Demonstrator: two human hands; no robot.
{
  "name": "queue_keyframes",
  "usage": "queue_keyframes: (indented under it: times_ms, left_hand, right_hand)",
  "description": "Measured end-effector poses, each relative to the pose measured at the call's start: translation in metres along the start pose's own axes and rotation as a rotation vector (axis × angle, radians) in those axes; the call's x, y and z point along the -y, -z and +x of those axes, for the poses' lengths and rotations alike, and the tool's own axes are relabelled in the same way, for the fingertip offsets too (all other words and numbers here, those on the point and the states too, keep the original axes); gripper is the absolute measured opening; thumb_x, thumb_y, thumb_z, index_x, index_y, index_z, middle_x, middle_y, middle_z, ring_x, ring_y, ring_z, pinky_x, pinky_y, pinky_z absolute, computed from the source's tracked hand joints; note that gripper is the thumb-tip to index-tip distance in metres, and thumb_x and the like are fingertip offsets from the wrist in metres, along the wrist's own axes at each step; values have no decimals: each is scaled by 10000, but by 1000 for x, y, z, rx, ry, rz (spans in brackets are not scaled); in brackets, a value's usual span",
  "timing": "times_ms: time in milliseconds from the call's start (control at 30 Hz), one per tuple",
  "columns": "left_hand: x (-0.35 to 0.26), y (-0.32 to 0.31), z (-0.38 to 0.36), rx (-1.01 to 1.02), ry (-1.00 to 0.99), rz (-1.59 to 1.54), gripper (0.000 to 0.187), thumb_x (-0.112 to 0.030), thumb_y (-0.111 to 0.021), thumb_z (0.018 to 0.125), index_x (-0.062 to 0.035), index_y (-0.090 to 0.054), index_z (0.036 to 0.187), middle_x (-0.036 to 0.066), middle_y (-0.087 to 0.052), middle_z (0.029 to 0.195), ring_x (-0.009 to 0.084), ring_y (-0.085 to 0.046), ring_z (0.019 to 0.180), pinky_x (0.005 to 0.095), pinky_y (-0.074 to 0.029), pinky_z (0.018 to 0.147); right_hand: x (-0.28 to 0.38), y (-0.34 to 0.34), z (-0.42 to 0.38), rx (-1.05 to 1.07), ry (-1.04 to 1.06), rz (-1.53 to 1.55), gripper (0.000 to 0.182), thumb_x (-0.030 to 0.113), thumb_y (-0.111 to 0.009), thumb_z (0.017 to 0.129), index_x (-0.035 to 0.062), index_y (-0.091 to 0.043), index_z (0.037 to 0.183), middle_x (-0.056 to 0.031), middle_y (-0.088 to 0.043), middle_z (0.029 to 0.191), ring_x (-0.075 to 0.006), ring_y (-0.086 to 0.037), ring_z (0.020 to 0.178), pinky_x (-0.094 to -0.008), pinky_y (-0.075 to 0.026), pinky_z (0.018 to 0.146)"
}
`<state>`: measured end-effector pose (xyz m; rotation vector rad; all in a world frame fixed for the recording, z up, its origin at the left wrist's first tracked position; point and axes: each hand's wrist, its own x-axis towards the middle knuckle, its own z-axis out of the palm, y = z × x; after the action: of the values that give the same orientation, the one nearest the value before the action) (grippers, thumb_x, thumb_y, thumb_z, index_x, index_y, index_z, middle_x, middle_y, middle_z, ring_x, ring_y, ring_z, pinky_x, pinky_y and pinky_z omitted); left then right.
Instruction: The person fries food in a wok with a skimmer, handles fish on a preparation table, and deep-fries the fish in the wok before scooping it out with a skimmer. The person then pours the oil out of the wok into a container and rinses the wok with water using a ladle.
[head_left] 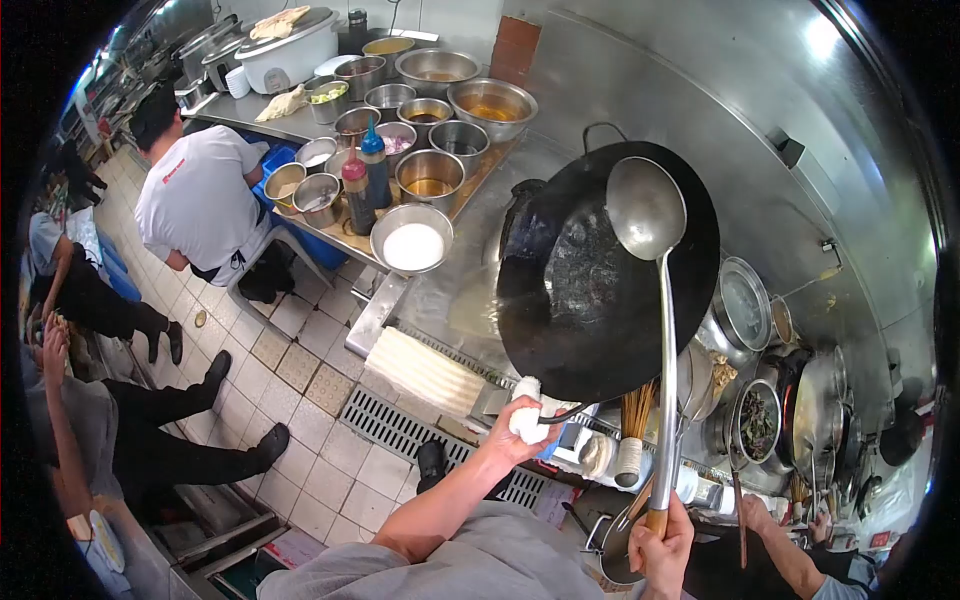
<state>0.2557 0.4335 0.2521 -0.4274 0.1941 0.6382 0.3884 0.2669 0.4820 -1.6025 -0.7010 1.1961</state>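
My left hand (508, 432) is closed around the near handle of a large black wok, with a folded white cloth (527, 412) in its grip. The wok (570, 340) is tilted over the stove, and its dark inside has a wet sheen. In my right hand (662, 552) is the wooden end of a long steel ladle (668, 370). The ladle's bowl overlaps the upper right of the wok in this view. A bundled bamboo brush (633, 440) stands just below the wok, between my two hands.
Left of the wok, a counter carries several steel bowls (430, 182) and two squeeze bottles (372, 165). A folded towel (425, 370) lies by the stove edge. One person (200, 190) sits at the counter; others stand left. At right, another person's hand (760, 515) works near more pans.
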Motion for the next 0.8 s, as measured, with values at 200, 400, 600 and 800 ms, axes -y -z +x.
queue_keyframes:
  times_ms: [200,400,600,800]
  left_hand:
    - [-8,23,4,118,116,-23,390,-119,-576,664,99,-475,971,184,-559,870,280,-568,754,345,-499,687]
    - [-8,21,2,77,151,-15,389,-138,-568,663,107,-483,952,177,-563,821,273,-578,677,328,-509,525]
    - [-8,-7,3,-61,-74,163,126,-119,-558,686,-17,-528,752,201,-576,768,310,-592,698,389,-509,558]
    - [3,-41,57,-246,-347,539,89,-101,-533,709,-53,-525,783,95,-577,683,235,-603,612,327,-487,462]
  right_hand:
    - [-8,3,-9,115,-8,38,533,21,-598,793,-5,-393,1285,-26,-537,758,-82,-510,575,-205,-415,463]
    - [-5,-1,-6,25,-58,15,539,3,-585,797,34,-398,1301,26,-489,660,-38,-423,465,-175,-337,396]
    - [-27,35,16,-59,-51,39,583,-107,-550,752,-1,-372,1297,-43,-513,662,-73,-418,415,-222,-317,348]
    - [-41,114,103,-324,271,28,327,31,-532,822,16,-471,1142,18,-460,593,-59,-416,406,-218,-318,332]
